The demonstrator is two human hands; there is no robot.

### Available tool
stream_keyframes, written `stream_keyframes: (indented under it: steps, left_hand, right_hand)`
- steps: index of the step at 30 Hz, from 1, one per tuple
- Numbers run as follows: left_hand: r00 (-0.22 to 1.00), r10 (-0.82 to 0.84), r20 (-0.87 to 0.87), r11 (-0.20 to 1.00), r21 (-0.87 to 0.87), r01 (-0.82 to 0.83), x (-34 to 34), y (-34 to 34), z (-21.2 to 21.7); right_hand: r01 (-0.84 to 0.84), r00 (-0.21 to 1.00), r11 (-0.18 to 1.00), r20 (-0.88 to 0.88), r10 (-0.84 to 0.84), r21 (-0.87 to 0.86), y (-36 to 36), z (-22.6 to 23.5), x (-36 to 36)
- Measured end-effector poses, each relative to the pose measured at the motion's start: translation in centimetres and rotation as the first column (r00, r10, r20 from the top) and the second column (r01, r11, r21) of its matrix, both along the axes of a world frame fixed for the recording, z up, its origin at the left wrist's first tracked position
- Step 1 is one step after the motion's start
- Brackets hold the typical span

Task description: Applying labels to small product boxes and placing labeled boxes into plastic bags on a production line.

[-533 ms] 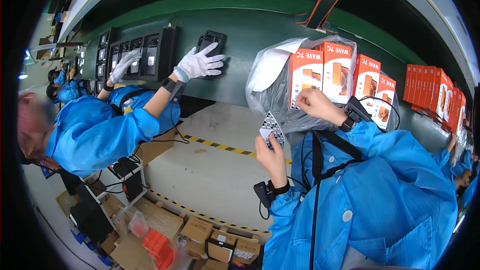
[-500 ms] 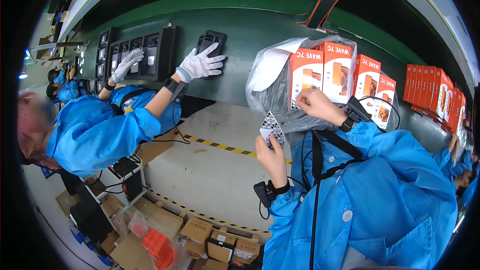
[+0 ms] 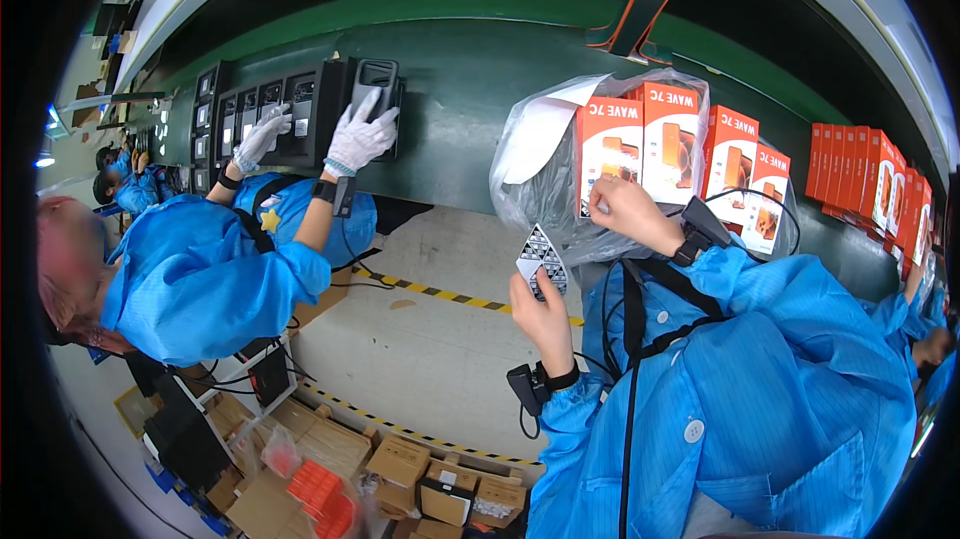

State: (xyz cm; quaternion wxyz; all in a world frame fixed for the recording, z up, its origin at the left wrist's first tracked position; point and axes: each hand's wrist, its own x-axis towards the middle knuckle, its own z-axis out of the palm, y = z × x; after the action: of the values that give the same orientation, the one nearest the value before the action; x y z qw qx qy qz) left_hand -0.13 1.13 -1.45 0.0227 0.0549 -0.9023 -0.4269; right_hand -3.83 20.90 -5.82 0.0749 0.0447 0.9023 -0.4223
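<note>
Our left hand is raised with fingers curled around a small patterned card, just below the bagged boxes. Our right hand reaches up, fingers pinched against an orange box inside the clear plastic bag. The bag blurs the lower box edges, and we cannot tell whether the fingers grip anything.

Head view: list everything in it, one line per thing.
boxes: four show, orange, upright in the bag
bag: one, clear plastic, on the belt
far boxes: a row, orange, on the belt at far right
belt: one, green, across the top
devices: a row, black, on the belt at left
co-worker: one, blue coat, white gloves, at left, hands on the devices
cartons: several, brown, on the floor at the bottom
sheet: one, black-and-white patterned, in the left hand
left hand: bare, blue sleeve, holds the sheet
right hand: bare, blue sleeve, fingertips on the front box
</note>
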Motion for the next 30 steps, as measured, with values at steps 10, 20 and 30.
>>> stream_keyframes:
  steps: [10,20,30]
  left_hand:
    - [0.963,-0.191,0.189,0.748,0.664,0.018,0.4,0.9,1.6]
    - [0.963,-0.17,0.208,0.725,0.689,-0.021,0.5,4.0,3.4]
    - [0.951,-0.283,0.128,0.794,0.588,0.157,0.8,6.9,3.7]
  right_hand:
    - [0.14,0.976,0.541,0.209,0.068,-0.829,-0.6,4.9,2.4]
    - [-0.095,0.964,0.949,-0.266,0.012,-0.3,1.1,8.1,4.5]
    - [-0.117,0.971,0.948,-0.233,0.047,-0.296,4.1,8.6,6.0]
